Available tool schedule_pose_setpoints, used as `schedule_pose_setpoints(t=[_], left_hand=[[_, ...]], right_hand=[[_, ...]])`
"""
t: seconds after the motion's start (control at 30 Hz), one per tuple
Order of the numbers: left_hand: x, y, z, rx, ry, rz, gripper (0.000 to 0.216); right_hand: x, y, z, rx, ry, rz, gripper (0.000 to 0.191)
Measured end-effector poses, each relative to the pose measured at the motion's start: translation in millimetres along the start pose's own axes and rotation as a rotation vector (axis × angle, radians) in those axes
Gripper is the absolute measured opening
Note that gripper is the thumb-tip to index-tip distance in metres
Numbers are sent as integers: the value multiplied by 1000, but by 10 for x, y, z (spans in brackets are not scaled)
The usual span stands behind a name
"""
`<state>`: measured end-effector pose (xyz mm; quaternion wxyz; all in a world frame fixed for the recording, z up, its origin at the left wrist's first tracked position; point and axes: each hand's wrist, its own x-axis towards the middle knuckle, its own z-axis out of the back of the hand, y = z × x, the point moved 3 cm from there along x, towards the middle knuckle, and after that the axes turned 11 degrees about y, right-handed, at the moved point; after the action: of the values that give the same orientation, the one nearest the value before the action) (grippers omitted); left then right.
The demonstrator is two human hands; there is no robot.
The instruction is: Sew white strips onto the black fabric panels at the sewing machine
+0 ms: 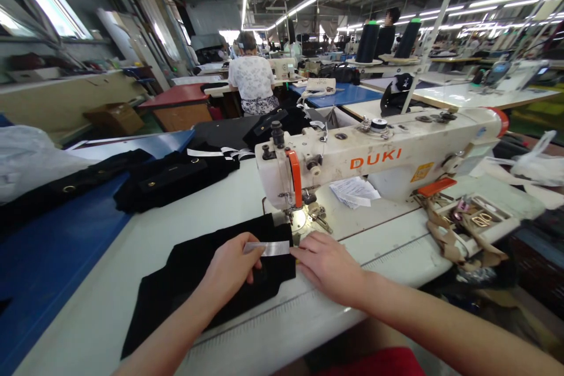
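Observation:
A piece of black fabric (176, 294) lies flat on the sewing machine's white bed, its right edge close below the needle area. Between thumb and fingers, my left hand (231, 264) pinches a white label strip (278, 248) above the fabric. My right hand (326, 264) is closed at the strip's right end, by the fabric's edge; its thumb is mostly hidden. Just beyond both hands stands the presser foot and needle plate (300, 220) of the white sewing machine (330, 161).
Printed white labels (355, 191) lie under the machine arm. A tray (484, 220) with metal rings and fabric strips sits at the right. Black sewn pieces (171, 179) rest at the left, near a blue table (66, 252). A person (252, 76) sits ahead, back turned.

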<state>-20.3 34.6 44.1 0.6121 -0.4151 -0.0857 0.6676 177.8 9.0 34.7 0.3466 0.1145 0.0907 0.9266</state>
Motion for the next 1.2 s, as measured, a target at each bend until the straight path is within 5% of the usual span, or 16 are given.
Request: schedule_pose_setpoints(t=[0.23,0.37,0.47,0.53,0.93,1.2], left_hand=[[-85,-32,49,491,-207,-68,28],[-151,-57,-28,801,-458,-479,37],[-111,-64,-205,908,-329,-821,28],[-54,-48,-290,954,-255,-917,30],[17,-79,-376,955,-386,-959,28],[81,-35,-426,1017,-338,-992,31]], right_hand=[[87,-20,-74,-117,90,-18,18],[77,-18,-60,-99,99,-7,19],[86,-35,-60,-77,101,-8,20],[87,-54,-60,-66,97,-5,20],[-125,-3,-112,4,32,175,28],[-110,-9,-111,0,51,149,27]])
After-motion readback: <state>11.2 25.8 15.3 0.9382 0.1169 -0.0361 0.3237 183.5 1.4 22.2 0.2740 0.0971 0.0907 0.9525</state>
